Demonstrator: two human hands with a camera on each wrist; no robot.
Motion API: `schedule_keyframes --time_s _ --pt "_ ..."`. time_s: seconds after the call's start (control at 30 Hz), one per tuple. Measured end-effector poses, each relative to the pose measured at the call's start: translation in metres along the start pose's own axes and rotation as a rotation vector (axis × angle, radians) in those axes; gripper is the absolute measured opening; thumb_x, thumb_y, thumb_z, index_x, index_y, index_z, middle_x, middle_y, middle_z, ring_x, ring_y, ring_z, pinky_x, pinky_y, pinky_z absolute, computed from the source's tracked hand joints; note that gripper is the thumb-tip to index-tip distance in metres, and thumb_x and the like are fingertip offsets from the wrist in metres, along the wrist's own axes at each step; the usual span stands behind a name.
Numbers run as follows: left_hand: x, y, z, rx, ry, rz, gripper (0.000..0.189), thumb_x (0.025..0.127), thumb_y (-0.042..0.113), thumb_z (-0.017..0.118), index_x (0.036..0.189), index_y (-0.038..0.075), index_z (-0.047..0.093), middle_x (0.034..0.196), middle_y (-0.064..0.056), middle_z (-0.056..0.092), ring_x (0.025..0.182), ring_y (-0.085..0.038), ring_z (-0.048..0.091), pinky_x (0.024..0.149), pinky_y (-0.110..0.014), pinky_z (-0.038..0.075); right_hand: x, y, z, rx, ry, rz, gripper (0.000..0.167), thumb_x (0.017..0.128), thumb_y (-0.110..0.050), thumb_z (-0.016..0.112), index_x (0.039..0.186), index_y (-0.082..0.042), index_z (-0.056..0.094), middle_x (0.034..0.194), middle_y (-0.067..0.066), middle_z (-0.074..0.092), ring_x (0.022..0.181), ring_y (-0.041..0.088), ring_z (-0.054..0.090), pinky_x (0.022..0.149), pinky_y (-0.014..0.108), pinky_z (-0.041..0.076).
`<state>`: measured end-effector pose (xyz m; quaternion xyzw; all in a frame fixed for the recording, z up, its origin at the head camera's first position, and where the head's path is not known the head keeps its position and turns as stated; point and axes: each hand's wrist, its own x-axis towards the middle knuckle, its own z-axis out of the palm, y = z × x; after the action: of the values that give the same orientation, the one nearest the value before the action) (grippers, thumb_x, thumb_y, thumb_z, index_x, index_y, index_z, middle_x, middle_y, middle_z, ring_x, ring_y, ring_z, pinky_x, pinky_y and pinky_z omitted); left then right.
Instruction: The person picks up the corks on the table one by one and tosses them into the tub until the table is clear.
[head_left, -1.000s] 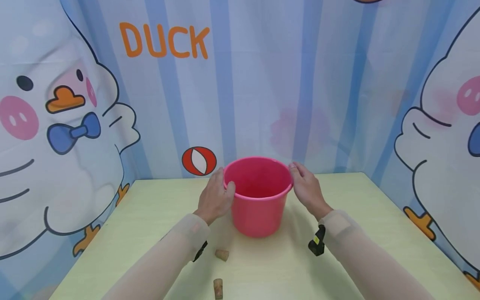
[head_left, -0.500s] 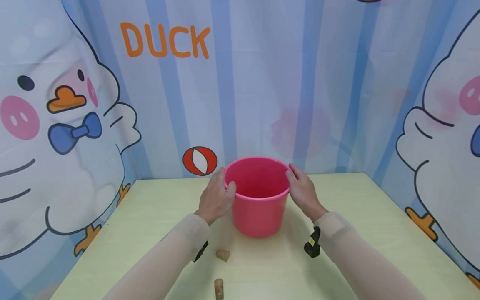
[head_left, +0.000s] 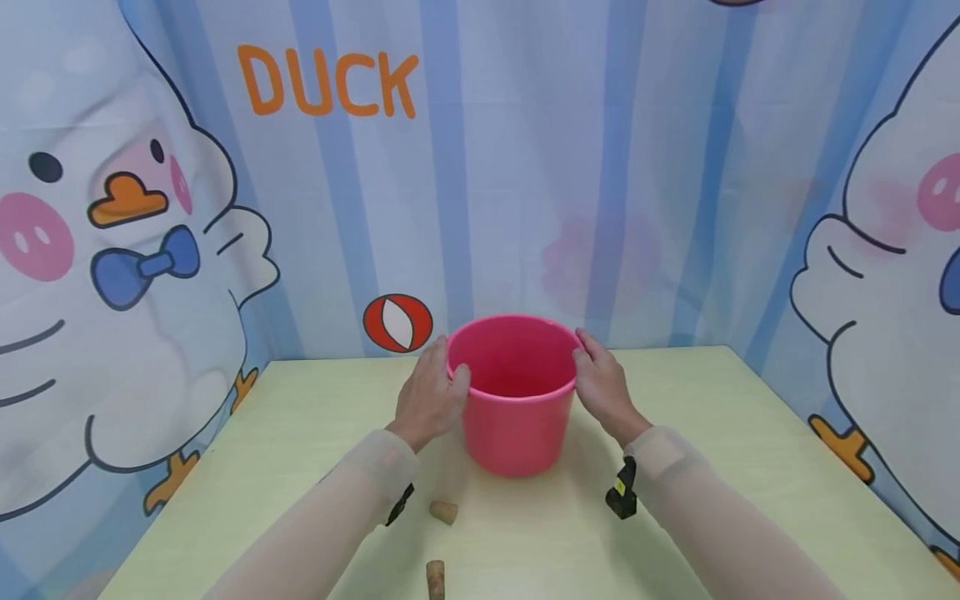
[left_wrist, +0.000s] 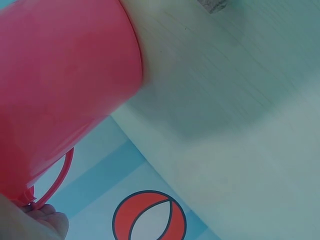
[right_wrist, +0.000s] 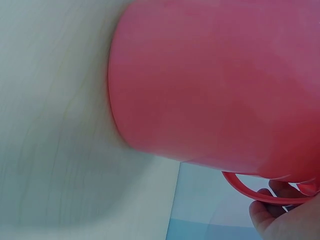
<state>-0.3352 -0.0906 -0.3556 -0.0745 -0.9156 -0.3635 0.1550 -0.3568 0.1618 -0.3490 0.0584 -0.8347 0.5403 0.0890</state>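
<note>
A pink bucket (head_left: pixel 517 433) stands upright on the table, its mouth facing up and nothing visible inside. On its left side my left hand (head_left: pixel 431 393) grips the rim, thumb over the near edge. My right hand (head_left: pixel 606 385) holds the opposite side of the rim. A curved pink handle (left_wrist: pixel 57 182) shows below the rim in the left wrist view, against the fingertips. In the right wrist view, fingers (right_wrist: pixel 260 215) curl around the handle (right_wrist: pixel 250 193). Two corks lie in front of the bucket: one cork (head_left: pixel 444 512) close to it, another cork (head_left: pixel 436 579) nearer the front.
The pale wooden table (head_left: pixel 712 467) extends to both sides of the bucket. A striped fabric backdrop (head_left: pixel 510 167) with printed ducks, lettering and a printed ball (head_left: pixel 398 322) rises behind the table and along its sides.
My right hand has shifted slightly inward along the rim, and its wrist has turned a little. The bucket, left hand and corks keep their places.
</note>
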Motion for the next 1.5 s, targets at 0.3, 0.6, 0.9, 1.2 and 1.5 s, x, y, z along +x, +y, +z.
schedule_keyframes --time_s 0.3,0.6,0.9,1.2,1.5 --pt "-0.001 -0.001 -0.001 -0.018 0.018 -0.027 0.078 0.099 0.036 0.059 0.164 0.014 0.021 0.16 -0.005 0.035 0.141 -0.029 0.041 0.096 -0.049 0.056 -0.001 -0.005 0.003 -0.026 0.0 0.004 0.056 0.111 -0.028 0.03 0.163 -0.01 0.025 0.167 0.012 0.029 0.152 0.034 0.028 0.118 0.053 0.033" --pt "-0.002 -0.002 -0.002 -0.013 0.019 -0.024 0.08 0.1 0.038 0.06 0.164 0.013 0.02 0.164 -0.007 0.032 0.145 -0.032 0.037 0.098 -0.052 0.054 0.0 -0.003 0.003 -0.042 0.001 -0.001 0.056 0.11 -0.028 0.029 0.163 -0.01 0.025 0.166 0.012 0.03 0.152 0.034 0.028 0.119 0.053 0.032" --pt "-0.004 -0.003 -0.002 0.009 0.019 -0.025 0.082 0.099 0.042 0.06 0.164 0.013 0.02 0.165 -0.009 0.03 0.148 -0.034 0.033 0.099 -0.054 0.053 0.001 -0.003 0.002 -0.04 -0.008 0.009 0.056 0.11 -0.027 0.029 0.163 -0.01 0.024 0.166 0.012 0.03 0.152 0.035 0.029 0.118 0.053 0.033" --pt "-0.005 -0.006 -0.01 0.008 0.019 0.0 0.077 0.101 0.046 0.054 0.163 0.013 0.023 0.165 -0.008 0.031 0.148 -0.033 0.034 0.106 -0.058 0.046 0.001 -0.002 0.0 -0.059 0.002 0.016 0.056 0.11 -0.026 0.029 0.163 -0.009 0.026 0.165 0.014 0.032 0.151 0.035 0.031 0.118 0.054 0.034" --pt "-0.01 -0.013 -0.02 0.068 0.008 0.078 0.072 0.102 0.049 0.05 0.161 0.014 0.03 0.163 -0.007 0.035 0.147 -0.032 0.036 0.106 -0.059 0.046 0.002 -0.006 -0.003 -0.077 -0.007 0.023 0.056 0.11 -0.026 0.029 0.163 -0.009 0.025 0.166 0.014 0.031 0.151 0.036 0.029 0.118 0.054 0.034"
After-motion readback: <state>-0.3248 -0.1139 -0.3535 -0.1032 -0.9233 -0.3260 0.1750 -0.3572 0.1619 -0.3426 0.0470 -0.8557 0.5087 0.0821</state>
